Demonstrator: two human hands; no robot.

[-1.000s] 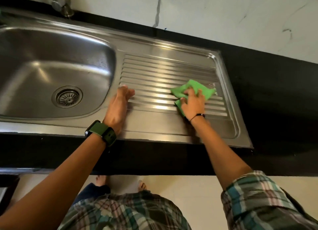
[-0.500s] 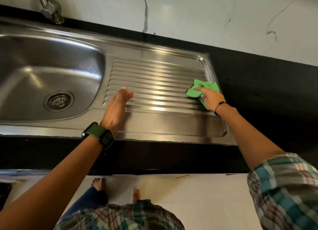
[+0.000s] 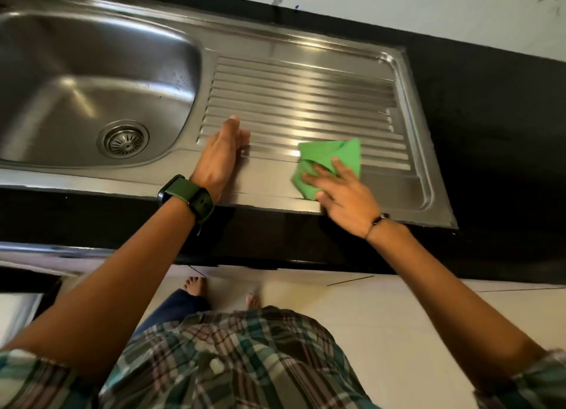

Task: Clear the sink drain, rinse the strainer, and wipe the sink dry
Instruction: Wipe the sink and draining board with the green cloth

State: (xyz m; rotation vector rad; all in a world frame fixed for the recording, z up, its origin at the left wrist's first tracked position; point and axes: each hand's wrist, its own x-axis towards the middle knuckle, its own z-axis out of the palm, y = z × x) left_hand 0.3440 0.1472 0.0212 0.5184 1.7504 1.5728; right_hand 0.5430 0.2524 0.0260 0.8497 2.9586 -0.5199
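And we have the green cloth (image 3: 332, 160) back at the front edge of the draining board (image 3: 306, 102), swept in from the far right corner where it sat half a second ago. Our right hand (image 3: 343, 200) presses it flat, fingers spread and nearly straight across the cloth, thumb down by the front rim; no pinch that we can see. Our left hand (image 3: 219, 159) stays put at the board's left end, fingers straight and together, resting edge-on against the ridges just beside the basin (image 3: 92, 71), holding nothing. The strainer (image 3: 123, 139) sits in the drain at the basin's bottom, looking clean. So the clearing and rinsing look done, we reckon, and we are deep in the drying, the board's front strip getting its pass now, with the basin itself possibly left to wipe.
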